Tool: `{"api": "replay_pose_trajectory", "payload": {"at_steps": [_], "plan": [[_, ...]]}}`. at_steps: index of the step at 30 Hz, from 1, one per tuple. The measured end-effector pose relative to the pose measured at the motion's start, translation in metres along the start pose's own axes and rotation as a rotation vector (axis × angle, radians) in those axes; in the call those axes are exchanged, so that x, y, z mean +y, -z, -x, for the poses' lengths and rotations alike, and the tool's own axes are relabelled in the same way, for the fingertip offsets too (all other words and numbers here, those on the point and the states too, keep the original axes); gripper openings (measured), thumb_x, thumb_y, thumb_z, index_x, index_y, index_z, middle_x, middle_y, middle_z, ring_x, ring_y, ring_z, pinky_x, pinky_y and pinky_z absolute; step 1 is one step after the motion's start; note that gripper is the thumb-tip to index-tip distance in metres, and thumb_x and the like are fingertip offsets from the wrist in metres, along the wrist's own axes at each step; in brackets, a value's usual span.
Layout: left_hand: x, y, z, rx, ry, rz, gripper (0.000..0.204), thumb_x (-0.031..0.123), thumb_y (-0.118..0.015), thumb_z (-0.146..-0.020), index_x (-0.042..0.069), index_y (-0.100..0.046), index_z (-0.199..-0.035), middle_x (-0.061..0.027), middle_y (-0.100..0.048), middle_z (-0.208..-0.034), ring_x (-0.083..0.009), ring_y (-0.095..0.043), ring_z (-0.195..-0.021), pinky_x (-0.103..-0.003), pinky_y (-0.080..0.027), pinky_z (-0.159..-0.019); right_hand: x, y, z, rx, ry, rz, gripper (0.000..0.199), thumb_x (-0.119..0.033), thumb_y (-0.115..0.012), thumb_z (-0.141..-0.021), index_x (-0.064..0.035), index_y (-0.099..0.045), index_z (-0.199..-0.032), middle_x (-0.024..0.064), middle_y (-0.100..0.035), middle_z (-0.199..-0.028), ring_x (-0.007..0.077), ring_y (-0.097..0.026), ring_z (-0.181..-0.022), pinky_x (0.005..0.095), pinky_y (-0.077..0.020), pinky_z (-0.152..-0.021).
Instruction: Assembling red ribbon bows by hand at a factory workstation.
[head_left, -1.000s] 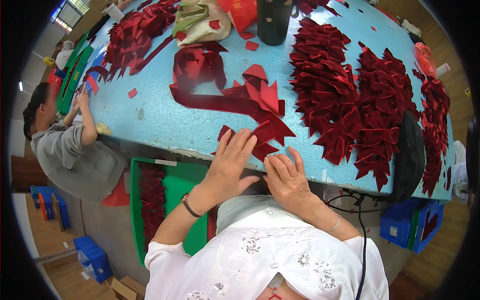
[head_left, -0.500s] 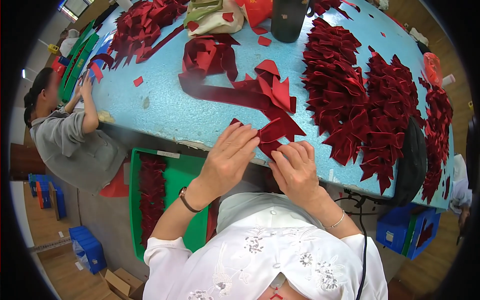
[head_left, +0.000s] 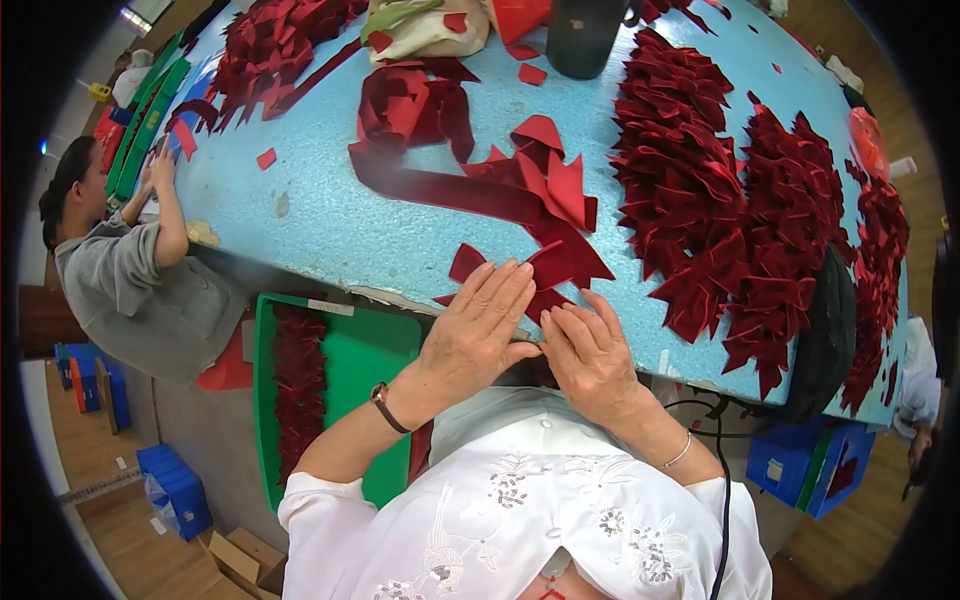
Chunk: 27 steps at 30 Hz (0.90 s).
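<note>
From where I stand, one dark red bow (head_left: 552, 264) lies at the near edge of the blue table (head_left: 270, 225), right in front of the seated person, and it looks to be the piece in hand. The left hand (head_left: 482, 322) is laid over its near side, four fingers straight and close together, the thumb standing off toward the other hand. The right hand (head_left: 590, 352) sits just beside it at the table's edge, its fingers bent, the outermost a little apart; whether the thumb pinches anything beneath I cannot tell. The bow already has its loops flared to both sides, so I would call it nearly made, though its middle is partly covered and I can't say whether it is fastened. Just beyond it a long ribbon (head_left: 450, 195) trails back to a loose coil (head_left: 405, 110), so there seems to be plenty left to use. Much, by my judgement, is done: a thick pile (head_left: 675, 180) of bows stands to the right, a second pile (head_left: 785, 225) beside it, a third (head_left: 882, 270) farther over. Another heap (head_left: 275, 60) lies at the far left, too distant to tell finished from unfinished. Below the table edge, a green bin (head_left: 365, 370) holds a red stack (head_left: 300, 390) along one side, the rest of its floor bare, so room remains there.
</note>
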<state>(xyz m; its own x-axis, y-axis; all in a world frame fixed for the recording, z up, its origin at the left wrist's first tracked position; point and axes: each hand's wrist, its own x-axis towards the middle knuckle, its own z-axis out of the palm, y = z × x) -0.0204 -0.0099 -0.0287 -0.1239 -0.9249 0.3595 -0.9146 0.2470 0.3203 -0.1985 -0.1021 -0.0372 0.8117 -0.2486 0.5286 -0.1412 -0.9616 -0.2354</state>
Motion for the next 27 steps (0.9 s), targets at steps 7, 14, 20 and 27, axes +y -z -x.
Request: {"api": "replay_pose_trajectory", "payload": {"at_steps": [7, 14, 20, 27], "plan": [[0.007, -0.006, 0.002, 0.028, 0.040, -0.037, 0.077, 0.033, -0.075, -0.073, -0.010, -0.047, -0.130, -0.0216, -0.043, -0.141, -0.0358, -0.039, -0.134, -0.048, -0.031, -0.112, -0.005, 0.001, 0.002, -0.007, -0.012, -0.005, 0.036, -0.006, -0.071, -0.075, 0.0097, -0.062, -0.107, 0.0183, -0.058, -0.108, 0.0319, -0.058, -0.100, 0.0528, -0.0427, -0.100], [0.006, 0.017, -0.003, 0.035, 0.059, 0.158, 0.068, 0.016, -0.079, -0.071, -0.004, -0.049, -0.130, -0.0209, -0.046, -0.139, -0.0374, -0.044, -0.130, -0.046, -0.036, -0.108, -0.006, 0.027, 0.015, 0.008, -0.126, -0.095, 0.029, -0.004, -0.070, -0.078, 0.0083, -0.061, -0.103, 0.0173, -0.060, -0.107, 0.0319, -0.059, -0.101, 0.0507, -0.0421, -0.100], [-0.011, 0.036, 0.012, 0.318, 0.154, 0.190, 0.043, 0.000, -0.071, -0.075, -0.002, -0.059, -0.115, -0.0179, -0.056, -0.125, -0.0374, -0.053, -0.116, -0.045, -0.044, -0.098, 0.015, 0.044, 0.025, 0.202, -0.289, -0.181, 0.016, 0.003, -0.065, -0.080, 0.0038, -0.060, -0.096, 0.0157, -0.061, -0.103, 0.0323, -0.059, -0.097, 0.0451, -0.0435, -0.096], [-0.010, 0.032, 0.018, 0.347, 0.130, 0.145, 0.032, -0.004, -0.067, -0.075, -0.002, -0.062, -0.107, -0.0155, -0.059, -0.118, -0.0353, -0.057, -0.111, -0.046, -0.045, -0.093, 0.015, 0.033, 0.004, 0.212, -0.281, -0.216, 0.020, 0.008, -0.063, -0.079, 0.0022, -0.060, -0.098, 0.0150, -0.061, -0.104, 0.0338, -0.058, -0.097, 0.0434, -0.0443, -0.094]]}}
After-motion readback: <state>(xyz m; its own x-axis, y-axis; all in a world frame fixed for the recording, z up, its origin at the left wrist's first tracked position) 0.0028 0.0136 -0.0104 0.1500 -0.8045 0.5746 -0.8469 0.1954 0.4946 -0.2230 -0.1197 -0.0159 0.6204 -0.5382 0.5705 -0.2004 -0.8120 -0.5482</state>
